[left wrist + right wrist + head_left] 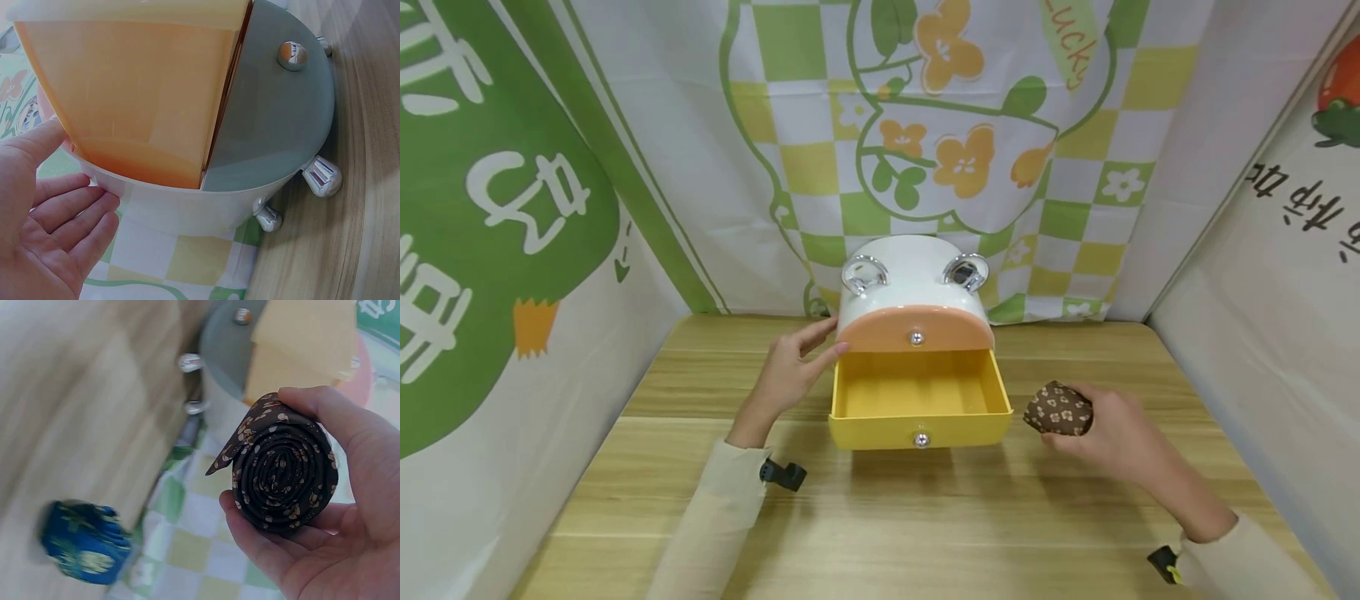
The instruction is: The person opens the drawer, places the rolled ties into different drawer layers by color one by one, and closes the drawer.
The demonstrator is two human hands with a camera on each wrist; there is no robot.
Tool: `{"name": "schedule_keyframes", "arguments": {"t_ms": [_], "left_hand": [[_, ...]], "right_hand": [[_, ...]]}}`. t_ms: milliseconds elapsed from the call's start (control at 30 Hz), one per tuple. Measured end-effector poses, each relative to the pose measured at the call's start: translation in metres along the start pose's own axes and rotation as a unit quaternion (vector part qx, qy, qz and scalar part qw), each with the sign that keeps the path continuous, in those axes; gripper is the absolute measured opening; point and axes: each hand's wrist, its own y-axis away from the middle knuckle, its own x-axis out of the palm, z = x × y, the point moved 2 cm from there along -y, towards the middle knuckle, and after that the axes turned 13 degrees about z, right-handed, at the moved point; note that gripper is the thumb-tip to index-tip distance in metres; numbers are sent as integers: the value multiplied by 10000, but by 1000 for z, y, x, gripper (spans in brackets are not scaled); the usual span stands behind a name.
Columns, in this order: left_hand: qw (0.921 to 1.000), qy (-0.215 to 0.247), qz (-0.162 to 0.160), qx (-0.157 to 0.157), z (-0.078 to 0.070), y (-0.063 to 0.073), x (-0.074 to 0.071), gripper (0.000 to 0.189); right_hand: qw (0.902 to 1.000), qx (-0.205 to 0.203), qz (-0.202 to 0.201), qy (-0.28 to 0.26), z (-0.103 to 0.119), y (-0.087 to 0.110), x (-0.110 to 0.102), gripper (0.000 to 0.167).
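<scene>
A small rounded white drawer box [910,267] with silver ring ears stands at the back of the table. Its yellow drawer [921,431] is pulled out and its inside is bare. My left hand [788,371] rests at the box's left side, thumb by the front edge and fingers [78,219] fairly straight along the wall. To the right of the drawer, my right hand [1108,425] grips a rolled-up brown necktie [1060,408] with small pale flowers. The right wrist view shows the roll's spiral end [281,475], with the tie's pointed tip sticking out.
A blue patterned fabric roll [87,540] lies on the wooden table [75,425] in the right wrist view; the head view does not show it. Above the yellow drawer is a closed peach drawer [917,327]. Printed cloth [812,150] hangs behind the box.
</scene>
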Motion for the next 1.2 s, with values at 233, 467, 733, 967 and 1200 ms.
{"name": "schedule_keyframes", "arguments": {"t_ms": [233, 467, 733, 967, 1200], "left_hand": [[10000, -23, -24, 6, 0, 1, -2, 57], [10000, -71, -44, -24, 0, 3, -3, 57], [9999, -66, -29, -70, -1, 3, -2, 58], [10000, -74, -30, -33, -2, 3, -2, 57], [10000, -63, -26, -25, -2, 2, 0, 56]], "right_hand": [[9985, -369, -140, 383, 24, -6, -31, 77], [9969, -560, -18, 559, 48, -17, -52, 78], [9949, -845, 354, 410, 78, -31, -55, 70], [9914, -1122, 657, 158, 94, -47, -47, 67], [9888, -1157, 935, -115, 101, -61, -37, 60]]}}
